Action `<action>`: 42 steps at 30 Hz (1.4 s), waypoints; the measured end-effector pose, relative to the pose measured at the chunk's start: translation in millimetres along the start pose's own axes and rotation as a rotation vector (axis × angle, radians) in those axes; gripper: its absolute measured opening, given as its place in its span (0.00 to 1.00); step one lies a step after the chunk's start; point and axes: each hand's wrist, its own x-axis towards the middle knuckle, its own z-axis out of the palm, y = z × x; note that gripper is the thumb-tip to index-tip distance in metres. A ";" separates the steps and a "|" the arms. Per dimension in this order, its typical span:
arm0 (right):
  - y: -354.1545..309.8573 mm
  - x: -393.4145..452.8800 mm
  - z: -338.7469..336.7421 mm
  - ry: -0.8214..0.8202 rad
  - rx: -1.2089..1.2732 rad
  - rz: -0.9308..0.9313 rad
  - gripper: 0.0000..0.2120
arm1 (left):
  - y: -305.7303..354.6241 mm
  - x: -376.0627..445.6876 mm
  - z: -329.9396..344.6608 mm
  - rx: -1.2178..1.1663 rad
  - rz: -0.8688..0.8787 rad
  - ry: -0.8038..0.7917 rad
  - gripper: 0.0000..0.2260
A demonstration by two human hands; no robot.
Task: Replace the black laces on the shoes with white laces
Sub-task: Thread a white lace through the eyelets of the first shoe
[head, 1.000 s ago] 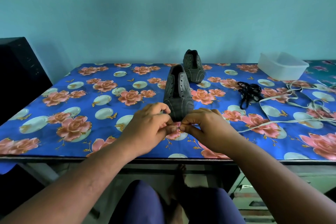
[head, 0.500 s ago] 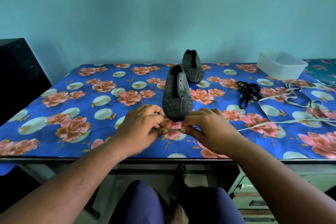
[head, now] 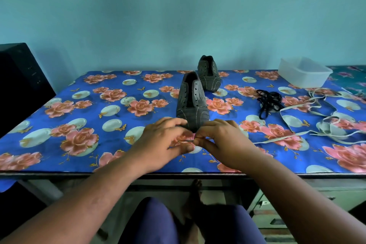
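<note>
No brand, label or writing can be read on anything here. The left hand (head: 164, 140) and right hand (head: 221, 140) meet fingertip to fingertip over the flowered tablecloth (head: 59, 125), both pinching the tip of a white lace (head: 277, 139) that trails away to the right of the grip into a loose tangle. Just beyond the grip stands the nearer dark shoe (head: 192, 103), unlaced, toe toward the hands; the second shoe (head: 209, 74) sits farther behind it. The removed black laces (head: 268, 102) lie bunched beyond and right of the grip, a white plastic tub (head: 305, 72) farther off. Against half a second ago, the left fingers have spread flatter and the hands sit slightly closer to the toe
</note>
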 end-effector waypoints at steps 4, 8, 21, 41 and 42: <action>-1.7 0.1 0.7 -0.002 0.007 -0.021 0.08 | -0.2 4.7 9.8 0.088 0.102 0.103 0.19; 3.5 -5.9 -1.4 -0.014 -0.036 -0.020 0.15 | -10.7 -1.0 3.8 0.102 0.068 0.098 0.22; 11.2 -4.1 -0.2 -0.010 -0.009 0.046 0.08 | -12.5 0.2 -11.9 0.020 -0.133 -0.084 0.40; 43.4 -22.4 -11.6 -0.001 -0.058 0.134 0.08 | -67.7 -8.3 -14.1 0.049 -0.186 0.043 0.17; 41.0 -21.2 -9.8 0.005 -0.046 0.133 0.08 | -61.5 -5.6 -13.2 0.085 -0.180 0.049 0.22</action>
